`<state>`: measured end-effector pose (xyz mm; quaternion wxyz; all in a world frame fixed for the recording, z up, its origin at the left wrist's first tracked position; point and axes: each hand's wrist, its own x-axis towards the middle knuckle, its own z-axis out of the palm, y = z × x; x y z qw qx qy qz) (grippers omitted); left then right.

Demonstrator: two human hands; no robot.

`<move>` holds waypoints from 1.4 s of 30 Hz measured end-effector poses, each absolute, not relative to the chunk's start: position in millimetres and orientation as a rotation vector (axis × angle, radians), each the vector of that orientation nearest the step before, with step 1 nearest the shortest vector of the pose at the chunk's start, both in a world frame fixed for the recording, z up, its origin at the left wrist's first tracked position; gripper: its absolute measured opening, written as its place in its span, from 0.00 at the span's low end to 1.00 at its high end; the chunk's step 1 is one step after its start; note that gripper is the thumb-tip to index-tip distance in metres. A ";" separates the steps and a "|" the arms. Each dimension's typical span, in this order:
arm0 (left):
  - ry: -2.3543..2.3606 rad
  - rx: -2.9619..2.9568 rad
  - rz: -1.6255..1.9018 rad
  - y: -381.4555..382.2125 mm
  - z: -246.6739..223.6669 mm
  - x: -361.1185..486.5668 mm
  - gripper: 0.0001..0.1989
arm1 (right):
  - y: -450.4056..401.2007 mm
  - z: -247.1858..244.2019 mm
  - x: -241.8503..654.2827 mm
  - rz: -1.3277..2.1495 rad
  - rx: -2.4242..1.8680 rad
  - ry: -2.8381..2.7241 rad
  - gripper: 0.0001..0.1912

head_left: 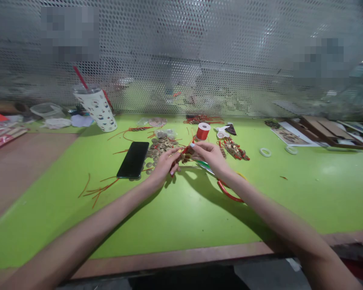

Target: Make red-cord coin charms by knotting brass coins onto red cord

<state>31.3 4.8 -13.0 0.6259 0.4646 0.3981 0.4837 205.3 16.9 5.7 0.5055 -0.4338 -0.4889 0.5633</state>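
Note:
My left hand [167, 164] is closed round a small bundle of coins on red cord [186, 150], just above the green tabletop. From the right, my right hand [208, 154] pinches the red cord at the top of the same bundle. Loose bronze-coloured coins [160, 145] lie in a pile behind my left hand. A red spool [203, 131] stands beyond my right hand, and strung coins with red cord [234, 149] lie to its right. Scissors with red handles [230, 192] rest partly under my right forearm.
A black phone [133, 160] lies left of the coins. Farther left stands a patterned cup [96, 108] with a straw. White rings [265, 152] and a brown frame [332, 133] are at the right. A perforated metal screen [181, 60] closes the back.

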 end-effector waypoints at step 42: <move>1.087 0.832 1.193 11.2 -22.7 18.3 0.16 | 95.1 -24.4 370.6 0.745 -1.444 -1.612 0.20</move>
